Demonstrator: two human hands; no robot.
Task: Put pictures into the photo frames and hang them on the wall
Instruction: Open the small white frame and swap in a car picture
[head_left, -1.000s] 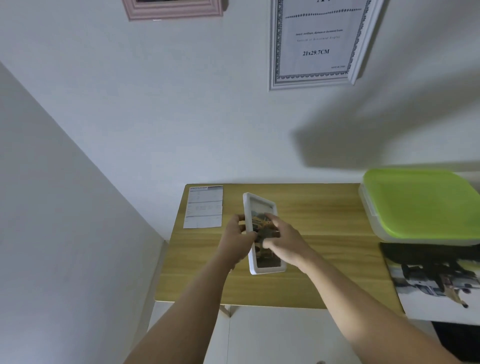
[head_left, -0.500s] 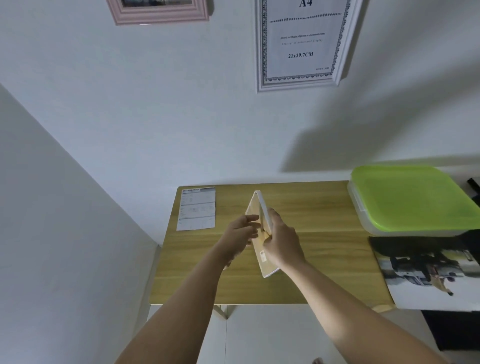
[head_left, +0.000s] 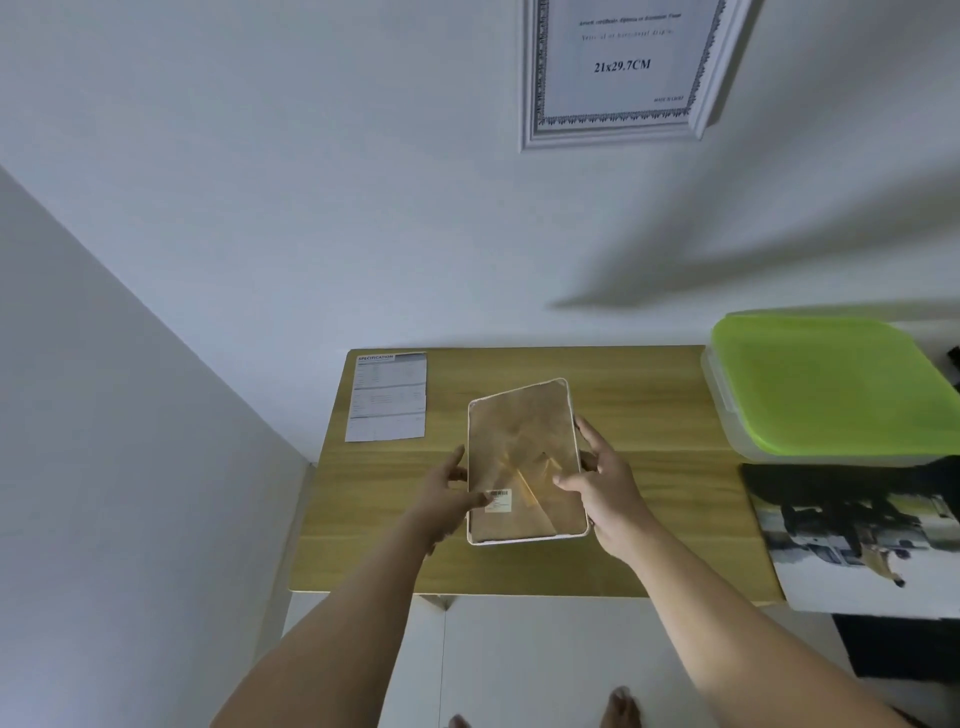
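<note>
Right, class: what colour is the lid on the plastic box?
The lid is lime green, seen best in the head view.

tabletop (head_left: 649, 545) open beside the frame (head_left: 524, 447); spec sheet (head_left: 388, 397) back-left, green-lidded box (head_left: 831, 384) crowds right.

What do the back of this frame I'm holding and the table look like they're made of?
Frame back: matt brown board, probably fibreboard or card, by its flat dull surface; white rim could be plastic or painted wood. Table: light wood grain, smooth, possibly laminate.
</note>
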